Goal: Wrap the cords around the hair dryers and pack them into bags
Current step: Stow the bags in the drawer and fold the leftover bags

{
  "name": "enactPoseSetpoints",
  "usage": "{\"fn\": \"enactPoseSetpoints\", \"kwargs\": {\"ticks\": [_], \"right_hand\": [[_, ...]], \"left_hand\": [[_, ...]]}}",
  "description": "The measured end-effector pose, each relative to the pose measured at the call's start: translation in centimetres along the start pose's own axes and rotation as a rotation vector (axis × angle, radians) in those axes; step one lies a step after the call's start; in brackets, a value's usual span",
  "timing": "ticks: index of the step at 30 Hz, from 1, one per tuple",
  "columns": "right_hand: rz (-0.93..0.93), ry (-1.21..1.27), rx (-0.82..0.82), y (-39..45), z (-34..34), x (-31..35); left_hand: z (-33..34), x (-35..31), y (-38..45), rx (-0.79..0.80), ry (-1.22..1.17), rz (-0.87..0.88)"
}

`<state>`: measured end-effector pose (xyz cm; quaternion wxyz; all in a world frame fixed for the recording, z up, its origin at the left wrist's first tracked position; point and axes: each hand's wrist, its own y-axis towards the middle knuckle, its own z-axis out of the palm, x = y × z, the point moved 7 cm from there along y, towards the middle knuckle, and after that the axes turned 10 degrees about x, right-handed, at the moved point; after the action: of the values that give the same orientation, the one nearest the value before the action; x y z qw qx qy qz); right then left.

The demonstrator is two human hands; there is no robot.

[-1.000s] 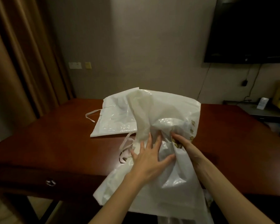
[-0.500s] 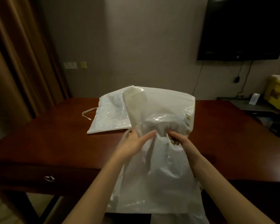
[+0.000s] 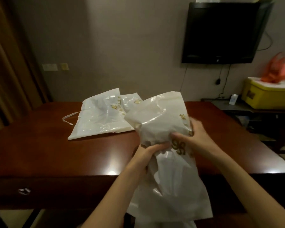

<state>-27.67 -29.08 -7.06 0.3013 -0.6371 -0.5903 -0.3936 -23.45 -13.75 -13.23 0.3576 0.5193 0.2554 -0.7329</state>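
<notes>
A broad, glossy dark-red wooden bench (image 3: 59,155) fills the lower view, with a black flat television (image 3: 220,32) on the wall behind it. A white plastic drawstring bag with gold print (image 3: 163,122) stands bunched over the bench's near edge, its lower part hanging down in front. A second flat white plastic bag (image 3: 102,119) lies further back on the bench, just behind and left of the first. The left hand (image 3: 148,153) and right hand (image 3: 194,137) each curl around the held bag's gathered middle, squeezing it. No hair dryer shows.
</notes>
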Motion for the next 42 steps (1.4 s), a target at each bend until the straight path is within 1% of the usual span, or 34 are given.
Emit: {"fn": "enactPoseSetpoints", "kwargs": {"ticks": [2,3,4,5,6,7,9,11,15,17,19,20,23,25,28,30,32,35,37,38,40,42], "right_hand": [[-0.255,-0.12,-0.192,-1.5,-3.7,2.5],[-0.366,-0.262,-0.256,-2.4,-4.8,4.2],[-0.424,-0.408,-0.254,-2.8,-5.2,5.4],[-0.399,-0.543,-0.167,-2.6,-4.9,5.9],[-0.285,-0.642,-0.034,-2.1,-4.4,5.5],[-0.137,-0.691,0.102,-1.7,-4.2,4.4],[0.118,-0.61,0.289,-2.1,-4.8,1.4],[0.266,-0.429,0.385,-3.5,-6.0,-2.1],[0.432,-0.149,0.51,-7.1,-8.9,-8.7],[0.516,0.032,0.55,-9.0,-9.7,-11.4],[0.568,0.155,0.61,-10.8,-9.8,-13.8],[0.588,0.207,0.612,-11.6,-9.7,-14.9],[0.677,0.339,0.517,-12.9,-8.9,-18.4],[0.683,0.313,0.504,-13.0,-8.1,-19.5],[0.604,0.121,0.466,-11.1,-8.1,-18.8],[0.531,-0.046,0.385,-9.8,-8.8,-18.0],[0.392,-0.222,0.272,-9.3,-9.2,-16.9],[0.18,-0.439,0.076,-11.1,-8.0,-16.0],[0.097,-0.551,-0.035,-13.0,-6.7,-15.9],[0.078,-0.576,-0.064,-13.6,-6.1,-16.0],[0.111,-0.598,-0.049,-13.9,-5.2,-16.7],[0.168,-0.6,0.017,-13.6,-4.2,-17.5]], "left_hand": [[2.8,0.1,0.0,0.099,0.046,0.02],[4.3,0.3,0.0,0.152,0.087,0.022],[5.8,0.6,0.1,0.211,0.136,0.017],[7.2,1.3,0.2,0.254,0.184,-0.004],[8.5,2.0,0.1,0.282,0.223,-0.025],[9.7,3.0,0.1,0.308,0.245,-0.046],[11.8,5.3,-0.2,0.335,0.25,-0.1],[13.0,7.4,-1.0,0.313,0.259,-0.14],[15.5,10.9,-2.9,0.325,0.225,-0.195],[16.5,12.8,-3.7,0.295,0.2,-0.247],[17.5,14.8,-4.3,0.26,0.163,-0.296],[17.9,15.8,-4.6,0.25,0.141,-0.323],[18.4,18.0,-5.2,0.203,0.079,-0.401],[18.2,18.8,-5.5,0.151,0.052,-0.446],[17.4,18.9,-5.0,0.073,0.027,-0.472],[16.5,18.7,-4.1,-0.031,-0.007,-0.468],[15.5,18.7,-3.4,-0.137,-0.046,-0.475],[14.8,19.0,-2.6,-0.176,-0.06,-0.439],[14.7,19.2,-2.3,-0.17,-0.053,-0.399],[14.6,19.4,-2.3,-0.174,-0.045,-0.387],[14.3,19.8,-2.2,-0.178,-0.009,-0.392],[13.9,19.0,-2.4,-0.168,0.132,-0.397]]}}
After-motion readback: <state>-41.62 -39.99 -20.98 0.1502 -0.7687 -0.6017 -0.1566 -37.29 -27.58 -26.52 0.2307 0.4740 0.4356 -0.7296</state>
